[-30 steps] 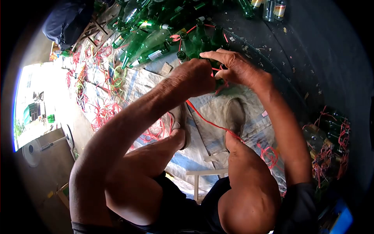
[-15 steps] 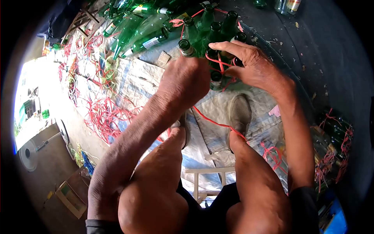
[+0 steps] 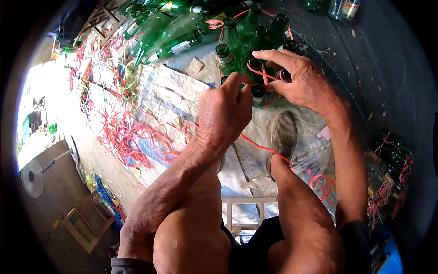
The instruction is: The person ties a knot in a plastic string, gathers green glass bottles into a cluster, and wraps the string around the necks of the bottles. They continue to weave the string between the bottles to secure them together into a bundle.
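A cluster of upright green glass bottles stands in front of my feet, ringed by red plastic cord. My left hand is closed at the near left side of the cluster, fingers curled. A strand of red cord comes out beneath it and runs over toward my right leg. Over the right side of the bottles is my right hand, its thumb and index finger spread apart. Another piece of red cord crosses the bottle necks between that thumb and finger. My right hand's other fingers are partly hidden.
Several green bottles lie on their sides at upper left. Tangled red cord covers the sheeting on the left. Tied bottles lie at right. A fan stands at left. Clear bottles are at the top right.
My left hand has come down from above the bottles toward me, with its fingers turned toward the near bottles. My right hand keeps nearly the same place and spread. The view has shifted slightly.
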A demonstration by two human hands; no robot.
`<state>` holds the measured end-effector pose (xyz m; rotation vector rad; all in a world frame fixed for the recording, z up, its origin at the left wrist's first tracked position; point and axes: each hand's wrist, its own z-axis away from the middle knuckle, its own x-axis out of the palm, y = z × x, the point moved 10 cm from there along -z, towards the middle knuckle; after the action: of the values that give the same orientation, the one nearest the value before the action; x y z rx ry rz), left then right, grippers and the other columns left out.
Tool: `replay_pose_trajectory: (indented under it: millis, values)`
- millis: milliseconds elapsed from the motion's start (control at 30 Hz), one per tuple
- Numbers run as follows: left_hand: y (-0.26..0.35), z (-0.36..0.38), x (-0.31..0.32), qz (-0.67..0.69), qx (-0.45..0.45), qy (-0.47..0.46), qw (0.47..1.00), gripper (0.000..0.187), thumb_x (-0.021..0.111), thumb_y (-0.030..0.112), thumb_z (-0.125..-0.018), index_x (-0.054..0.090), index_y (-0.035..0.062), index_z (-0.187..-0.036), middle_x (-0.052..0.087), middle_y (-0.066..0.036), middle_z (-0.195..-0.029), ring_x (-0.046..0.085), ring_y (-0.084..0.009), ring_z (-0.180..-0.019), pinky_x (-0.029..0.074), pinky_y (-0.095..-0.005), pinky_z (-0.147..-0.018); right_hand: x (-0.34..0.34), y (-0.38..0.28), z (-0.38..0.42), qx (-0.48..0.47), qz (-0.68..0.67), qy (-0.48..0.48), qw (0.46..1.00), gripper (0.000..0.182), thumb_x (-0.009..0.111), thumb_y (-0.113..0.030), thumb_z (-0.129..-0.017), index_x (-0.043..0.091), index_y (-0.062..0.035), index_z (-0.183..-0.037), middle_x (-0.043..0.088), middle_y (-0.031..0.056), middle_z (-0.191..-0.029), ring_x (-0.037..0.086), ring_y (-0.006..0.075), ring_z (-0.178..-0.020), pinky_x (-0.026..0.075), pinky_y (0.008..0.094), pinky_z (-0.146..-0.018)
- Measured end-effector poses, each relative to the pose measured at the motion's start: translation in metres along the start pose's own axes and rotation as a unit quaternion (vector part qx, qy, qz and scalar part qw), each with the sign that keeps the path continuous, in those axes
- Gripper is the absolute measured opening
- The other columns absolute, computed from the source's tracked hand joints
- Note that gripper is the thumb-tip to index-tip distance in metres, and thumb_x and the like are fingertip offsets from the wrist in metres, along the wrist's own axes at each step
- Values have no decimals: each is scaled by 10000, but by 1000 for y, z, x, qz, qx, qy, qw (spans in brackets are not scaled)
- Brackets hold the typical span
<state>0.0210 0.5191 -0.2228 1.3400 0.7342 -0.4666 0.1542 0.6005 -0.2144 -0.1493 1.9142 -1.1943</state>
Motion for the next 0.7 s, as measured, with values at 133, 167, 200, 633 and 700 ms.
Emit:
replay_pose_trajectory:
  millis: [133, 167, 200, 633, 700]
  values:
    - [-10, 5, 5, 8, 9, 25, 1000, 92, 633, 149, -926, 701, 97, -962, 642, -214, -651, 665, -425, -611, 525, -517, -572, 2, 1, 0, 15, -16, 3, 1000, 586, 811, -37, -790, 638, -132, -1342, 698, 166, -1140, 681, 362, -1065, 556, 415, -923]
    - [-13, 4, 6, 14, 4, 31, 999, 93, 633, 143, -921, 706, 96, -955, 642, -213, -649, 665, -421, -605, 525, -513, -569, 1, 1, -2, 12, -20, 7, 1000, 582, 809, -34, -789, 639, -130, -1338, 698, 166, -1145, 681, 362, -1067, 555, 413, -926]
    - [-14, 4, 7, 21, -3, 35, 999, 95, 632, 137, -916, 711, 96, -949, 642, -211, -648, 664, -417, -599, 525, -508, -565, 2, 3, -2, 11, -24, 10, 1000, 578, 807, -31, -789, 641, -128, -1334, 698, 167, -1149, 681, 363, -1068, 554, 411, -929]
    - [-25, 16, 8, 102, 20, 49, 993, 101, 681, 50, -956, 736, 34, -1039, 601, -49, -600, 500, -40, -548, 416, -262, -497, 2, -4, -3, 40, -21, 3, 999, 592, 825, 8, -763, 649, -101, -1317, 710, 158, -1173, 691, 348, -1069, 556, 395, -936]
    - [-25, 16, 6, 107, 14, 43, 993, 110, 685, 46, -955, 744, 42, -1049, 601, -41, -604, 491, -39, -550, 408, -256, -496, 2, -3, -2, 38, -19, 10, 999, 586, 823, 9, -764, 654, -99, -1314, 712, 156, -1175, 693, 345, -1061, 557, 394, -933]
